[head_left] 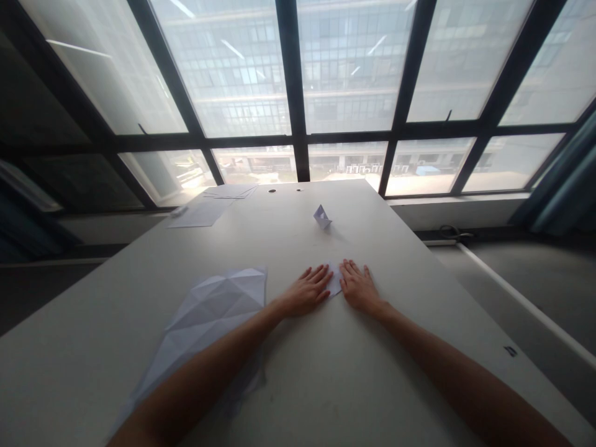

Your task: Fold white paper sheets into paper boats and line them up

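A small folded piece of white paper (334, 282) lies flat on the white table (298, 385). My left hand (310, 288) rests flat over its left side, fingers stretched out. From the right, my right hand (357, 284) lies with its fingers extended on the paper's other edge. Both palms face down, and most of the paper is hidden under them. Farther back on the table stands a folded paper boat (321, 216). To the left, partly behind my left forearm, spreads a large creased sheet of paper (218, 304).
Flat paper sheets (200, 212) lie at the table's far left. Two small round holes show near the far edge. A small dark mark (511, 351) is at the right edge. Windows (354, 74) rise beyond, and a white pipe (512, 292) runs along the floor.
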A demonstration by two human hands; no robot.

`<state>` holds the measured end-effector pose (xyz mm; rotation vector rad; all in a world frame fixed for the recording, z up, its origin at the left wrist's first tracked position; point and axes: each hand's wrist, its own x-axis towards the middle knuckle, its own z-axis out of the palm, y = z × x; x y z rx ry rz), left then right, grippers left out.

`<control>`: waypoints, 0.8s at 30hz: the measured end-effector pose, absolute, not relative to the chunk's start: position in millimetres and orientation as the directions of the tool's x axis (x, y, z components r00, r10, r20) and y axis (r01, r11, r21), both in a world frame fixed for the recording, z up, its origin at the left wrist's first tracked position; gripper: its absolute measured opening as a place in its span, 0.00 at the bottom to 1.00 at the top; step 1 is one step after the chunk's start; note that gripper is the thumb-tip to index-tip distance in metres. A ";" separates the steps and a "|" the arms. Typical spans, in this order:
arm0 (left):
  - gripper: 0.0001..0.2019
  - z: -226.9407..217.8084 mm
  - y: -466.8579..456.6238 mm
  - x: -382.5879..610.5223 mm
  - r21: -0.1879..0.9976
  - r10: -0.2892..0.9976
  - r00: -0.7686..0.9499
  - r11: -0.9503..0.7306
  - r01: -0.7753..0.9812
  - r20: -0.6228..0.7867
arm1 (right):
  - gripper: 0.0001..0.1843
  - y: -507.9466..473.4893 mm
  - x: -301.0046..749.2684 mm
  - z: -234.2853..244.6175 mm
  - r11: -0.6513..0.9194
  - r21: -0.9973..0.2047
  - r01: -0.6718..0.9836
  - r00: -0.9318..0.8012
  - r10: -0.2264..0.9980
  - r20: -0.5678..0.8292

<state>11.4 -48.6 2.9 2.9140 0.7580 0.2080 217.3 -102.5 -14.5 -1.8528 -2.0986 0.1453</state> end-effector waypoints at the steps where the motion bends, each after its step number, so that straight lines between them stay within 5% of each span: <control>1: 0.27 3.7 -50.2 11.8 0.157 0.492 0.864 -0.867 0.474 0.105 | 0.28 -101.7 218.4 -14.8 0.117 -0.300 0.947 -0.064 0.982 0.179; 9: 0.17 19.2 -63.3 21.9 0.243 0.522 0.814 -0.849 0.469 0.253 | 0.24 -96.0 226.7 -13.4 0.083 -0.329 0.941 -0.019 0.981 0.194; 16: 0.30 10.7 -55.5 18.1 0.163 0.563 0.807 -0.826 0.540 0.178 | 0.24 -96.8 227.4 -11.2 0.205 -0.355 0.912 -0.137 0.969 0.207; 24: 0.34 14.2 -49.3 11.9 0.175 0.563 0.818 -0.823 0.541 0.118 | 0.27 -103.5 221.9 -4.0 0.403 -0.386 0.830 -0.326 0.911 0.252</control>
